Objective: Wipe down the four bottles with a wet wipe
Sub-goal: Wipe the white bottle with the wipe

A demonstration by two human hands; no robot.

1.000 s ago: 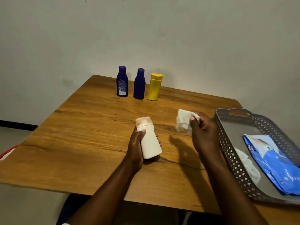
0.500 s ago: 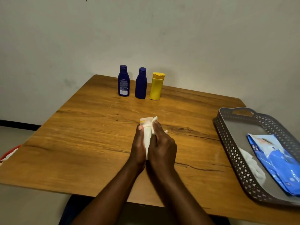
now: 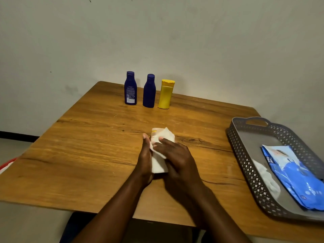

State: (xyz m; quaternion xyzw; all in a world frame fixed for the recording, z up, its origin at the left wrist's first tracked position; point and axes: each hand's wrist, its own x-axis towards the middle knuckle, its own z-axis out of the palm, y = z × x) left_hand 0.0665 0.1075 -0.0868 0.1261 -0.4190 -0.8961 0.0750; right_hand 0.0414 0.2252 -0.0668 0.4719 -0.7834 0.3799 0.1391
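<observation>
At the middle of the wooden table (image 3: 87, 146), my left hand (image 3: 145, 158) grips a white bottle (image 3: 158, 164) from its left side. My right hand (image 3: 173, 155) presses a white wet wipe (image 3: 168, 135) against the bottle's upper right side, fingers wrapped over it. The bottle leans away from me, and its top part is partly covered by the wipe. Three more bottles stand upright in a row at the far edge: a dark blue one with a label (image 3: 130, 88), a plain dark blue one (image 3: 149, 91) and a yellow one (image 3: 165, 94).
A grey perforated tray (image 3: 245, 137) sits at the table's right side, holding a blue wet-wipe pack (image 3: 294, 176) and a crumpled white wipe (image 3: 264, 174). A plain wall rises right behind the far bottles. Something red and white (image 3: 7, 164) shows at the left edge.
My right hand brought the wipe from the right over to the white bottle and now covers its upper side; the wipe has slid slightly across the bottle since half a second ago.
</observation>
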